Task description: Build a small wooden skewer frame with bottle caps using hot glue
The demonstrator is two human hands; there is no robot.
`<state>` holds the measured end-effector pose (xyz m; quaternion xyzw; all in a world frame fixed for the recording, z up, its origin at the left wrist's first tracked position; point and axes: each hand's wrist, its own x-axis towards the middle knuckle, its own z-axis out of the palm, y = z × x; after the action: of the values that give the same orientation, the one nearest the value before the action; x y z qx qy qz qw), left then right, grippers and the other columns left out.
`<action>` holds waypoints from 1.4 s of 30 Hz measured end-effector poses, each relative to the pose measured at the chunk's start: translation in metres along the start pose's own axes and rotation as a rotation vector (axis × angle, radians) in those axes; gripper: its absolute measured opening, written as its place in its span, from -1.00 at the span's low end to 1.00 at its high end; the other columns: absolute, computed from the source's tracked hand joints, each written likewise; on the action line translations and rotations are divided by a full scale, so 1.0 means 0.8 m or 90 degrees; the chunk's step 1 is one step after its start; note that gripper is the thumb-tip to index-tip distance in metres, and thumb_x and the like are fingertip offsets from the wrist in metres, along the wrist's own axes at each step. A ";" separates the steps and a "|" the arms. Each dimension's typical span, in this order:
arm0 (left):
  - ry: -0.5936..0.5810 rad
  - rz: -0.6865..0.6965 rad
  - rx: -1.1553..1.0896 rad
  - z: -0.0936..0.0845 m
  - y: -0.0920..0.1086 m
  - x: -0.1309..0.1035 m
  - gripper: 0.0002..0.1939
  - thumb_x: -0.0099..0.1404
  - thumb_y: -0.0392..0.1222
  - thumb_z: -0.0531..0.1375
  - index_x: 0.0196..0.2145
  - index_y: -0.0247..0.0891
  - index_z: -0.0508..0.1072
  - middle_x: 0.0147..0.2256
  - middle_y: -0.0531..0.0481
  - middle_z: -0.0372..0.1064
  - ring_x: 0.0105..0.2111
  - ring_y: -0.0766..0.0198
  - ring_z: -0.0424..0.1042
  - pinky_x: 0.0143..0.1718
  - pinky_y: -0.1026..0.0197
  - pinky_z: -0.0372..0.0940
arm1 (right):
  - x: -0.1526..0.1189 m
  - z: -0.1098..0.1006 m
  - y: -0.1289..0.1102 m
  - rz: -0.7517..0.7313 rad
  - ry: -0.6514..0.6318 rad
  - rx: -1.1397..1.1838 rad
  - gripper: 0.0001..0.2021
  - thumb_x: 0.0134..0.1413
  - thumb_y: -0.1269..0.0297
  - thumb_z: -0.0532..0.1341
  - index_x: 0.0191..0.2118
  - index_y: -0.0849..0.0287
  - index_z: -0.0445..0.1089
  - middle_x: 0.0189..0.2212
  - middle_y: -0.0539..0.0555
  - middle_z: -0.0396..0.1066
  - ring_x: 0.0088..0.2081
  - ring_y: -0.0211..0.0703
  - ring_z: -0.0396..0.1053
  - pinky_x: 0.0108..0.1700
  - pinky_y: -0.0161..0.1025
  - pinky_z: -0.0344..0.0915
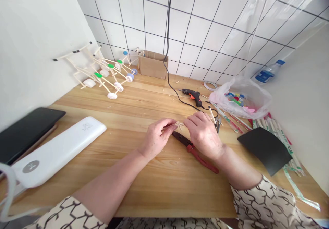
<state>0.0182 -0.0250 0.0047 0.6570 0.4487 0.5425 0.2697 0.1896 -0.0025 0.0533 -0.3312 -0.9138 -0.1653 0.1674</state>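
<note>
Near the middle of the wooden table, my left hand [157,136] pinches a thin pale wooden piece [180,124] between thumb and fingers. My right hand [204,133] is closed at the other side of this piece, its fingertips touching the right end. A pale stick with a black tip [211,114] rises beside the right hand; whether the hand holds it cannot be made out. Below both hands lie pliers with red handles [203,160], their dark jaws close to my left fingertips and partly under the right hand.
Stick frames with round caps [110,73] stand back left near a cardboard box [153,64]. A glue gun [192,96], tape roll [210,85], plastic bag of caps [241,100], bottle [269,72], wrapped sticks [279,136] and black sheet [265,149] lie right; a white power bank [61,150] and phone [28,129] left.
</note>
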 end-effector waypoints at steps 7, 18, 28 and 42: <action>0.011 0.033 0.021 0.002 -0.004 -0.001 -0.92 0.26 -0.25 0.16 -0.32 -0.26 0.46 -0.38 -0.02 0.51 -0.39 0.29 0.49 -0.31 0.32 0.41 | 0.001 0.000 0.000 0.002 -0.004 -0.003 -0.80 0.11 0.57 0.06 -0.40 0.23 0.39 -0.46 0.14 0.36 -0.30 -0.04 0.14 -0.28 -0.16 0.07; 0.012 0.045 0.030 0.002 -0.003 -0.001 -0.93 0.27 -0.28 0.16 -0.32 -0.27 0.45 -0.39 -0.01 0.50 -0.39 0.31 0.48 -0.32 0.34 0.39 | 0.002 -0.002 -0.002 -0.005 0.000 -0.018 -0.80 0.11 0.56 0.07 -0.42 0.24 0.39 -0.47 0.14 0.36 -0.31 -0.06 0.13 -0.28 -0.17 0.07; 0.015 0.053 0.028 0.002 -0.005 -0.002 -0.93 0.26 -0.29 0.17 -0.30 -0.30 0.45 -0.37 -0.02 0.49 -0.38 0.33 0.48 -0.31 0.35 0.39 | 0.001 -0.001 -0.002 0.001 0.018 -0.027 -0.80 0.15 0.52 0.07 -0.43 0.25 0.39 -0.48 0.13 0.36 -0.32 -0.06 0.15 -0.28 -0.16 0.08; 0.020 0.057 0.021 0.003 -0.005 -0.002 -0.94 0.26 -0.30 0.17 -0.30 -0.30 0.45 -0.37 -0.02 0.50 -0.38 0.33 0.49 -0.30 0.36 0.40 | 0.000 -0.005 -0.008 0.050 0.044 0.048 -0.85 0.13 0.40 0.15 -0.20 0.33 0.41 -0.33 0.19 0.46 -0.23 0.02 0.26 -0.21 -0.11 0.22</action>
<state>0.0190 -0.0245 -0.0003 0.6722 0.4320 0.5567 0.2271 0.1862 -0.0088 0.0552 -0.3541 -0.8995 -0.1352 0.2175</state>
